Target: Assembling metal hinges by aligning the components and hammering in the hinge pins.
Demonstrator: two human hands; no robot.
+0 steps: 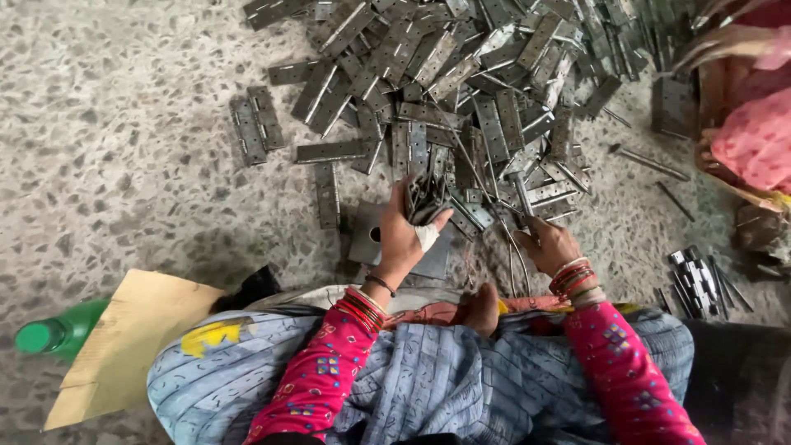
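The fingers of the left hand [404, 235] are curled tightly around a folded metal hinge [424, 198], which is held upright just left of the frame's centre; a white bandage is seen on the thumb. The fingers of the right hand [548, 245] are bent narrowly down onto a thin metal pin [522, 198] at centre right, its upper end reaching into the heap. Whether the pin is fully pinched cannot be told, since the fingertips are partly hidden.

Under the left hand a flat square metal plate [362, 239] with a round hole is laid on the floor. Above both hands a large pile of grey hinges [461, 74] is spread across the upper middle of the frame, with a few loose hinges lying apart at its left edge. Long thin rods [651, 162] are scattered to the right of the pile.

Both wrists are ringed with red bangles [570, 280], and pink patterned sleeves are seen running down to the lower edge. A blue-grey patterned cloth [428, 379] is draped over the lap at the bottom centre. A piece of brown cardboard [124, 338] is seen at the lower left, with a green bottle [58, 331] just beside it. A small cluster of metal parts [696, 280] lies at the right. Pink cloth [754, 140] of another person is seen at the upper right edge.
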